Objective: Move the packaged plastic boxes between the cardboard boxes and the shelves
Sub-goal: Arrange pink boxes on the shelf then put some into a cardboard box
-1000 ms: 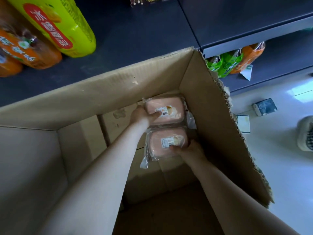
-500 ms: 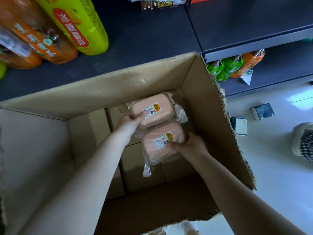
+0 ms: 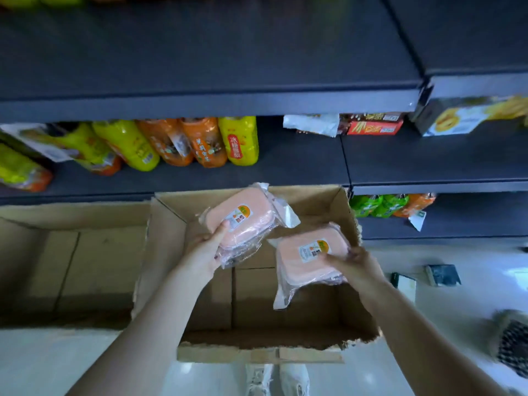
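My left hand (image 3: pixel 206 250) grips a pink plastic box in clear wrap (image 3: pixel 244 221) by its near end, thumb on top. My right hand (image 3: pixel 355 262) grips a second wrapped pink box (image 3: pixel 307 258) at its right side. Both boxes are held in the air above an open cardboard box (image 3: pixel 314 315) that stands on the floor in front of the dark shelves (image 3: pixel 285 167). The left box sits higher and further back than the right one. No other packs show on the bare bottom of the cardboard box.
A second open cardboard box (image 3: pixel 71 267) stands to the left. Yellow and orange drink bottles (image 3: pixel 183 141) lie on the middle shelf, snack cartons (image 3: pixel 371 125) to the right, green and orange bottles (image 3: pixel 391 205) on the lowest shelf. Small packs (image 3: pixel 441 274) lie on the white floor.
Both hands have lifted the two pink boxes from deep inside the cardboard box up above its rim. The view has tilted up, bringing more of the shelves into sight.
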